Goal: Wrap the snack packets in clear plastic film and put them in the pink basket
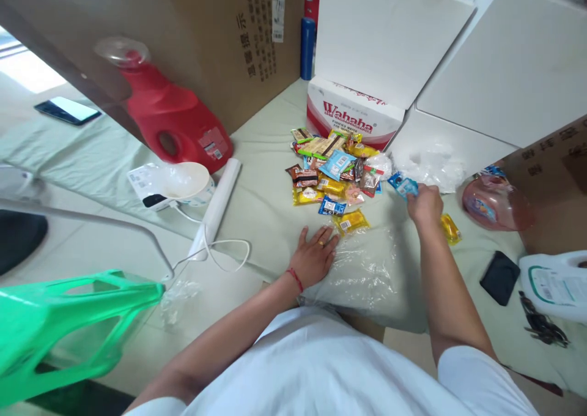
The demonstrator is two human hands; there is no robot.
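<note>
A pile of small wrapped snacks (316,177) in yellow, blue, brown and green packets lies on the pale green cloth. My left hand (314,256) rests flat with fingers spread, on the near side of the pile, touching the edge of a clear plastic bag (362,269). Just beyond its fingertips is a yellow packet (352,221). Right of the pile, my right hand (425,204) is closed on a blue snack packet (404,185). Another yellow packet (450,229) lies beside that hand, to its right.
Behind the pile stand a Wahaha box (353,113) and white panels. A red jug (178,116), a paper cup (192,182) and a white roll (215,211) are to the left. A pink container (490,202), black wallet-like item (500,278), keys (541,324) and white bottle (557,284) lie right.
</note>
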